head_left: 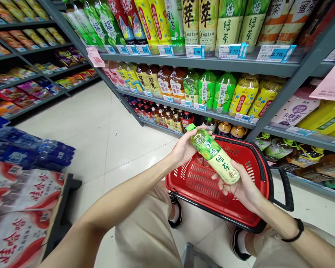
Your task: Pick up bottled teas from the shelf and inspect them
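A bottle of green tea (213, 154) with a green cap and a green and pale yellow label lies tilted between my two hands. My left hand (184, 147) is closed around its neck end, below the cap. Around the base end is my right hand (241, 186), its thumb on the label and its fingers underneath. Directly below the bottle stands a red shopping basket (251, 160) with slotted walls and a black handle. Some small reddish items show inside it near my left hand, partly hidden by the bottle and hand.
Drink shelves (201, 63) with price tags run across the front. Snack shelves (30, 48) stand at the far left. Packs of bottled water (33, 190) are stacked on a low pallet at left. My legs flank the basket on the tiled floor (114, 149).
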